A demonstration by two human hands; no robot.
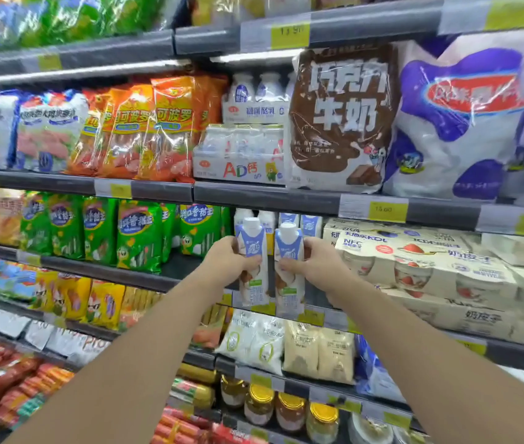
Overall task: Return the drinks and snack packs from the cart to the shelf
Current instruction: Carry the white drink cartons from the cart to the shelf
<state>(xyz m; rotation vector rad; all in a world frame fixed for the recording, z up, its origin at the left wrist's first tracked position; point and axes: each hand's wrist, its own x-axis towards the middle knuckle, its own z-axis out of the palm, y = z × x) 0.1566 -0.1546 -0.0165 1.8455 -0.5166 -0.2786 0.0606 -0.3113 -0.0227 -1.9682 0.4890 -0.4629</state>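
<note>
My left hand (227,262) grips a tall white-and-blue drink carton (254,283) with a white cap. My right hand (316,262) grips a second, matching carton (289,293) beside it. Both cartons are upright and held side by side in front of the middle shelf (494,350), at a slot where several similar cartons (310,225) stand further back. The cart is out of view.
Cream boxed yogurt packs (430,267) fill the shelf right of the cartons. Green snack bags (139,238) hang to the left. Above are a brown chocolate milk bag (340,123) and bottle multipacks (238,155). Below sit white pouches (254,344) and jars (291,411).
</note>
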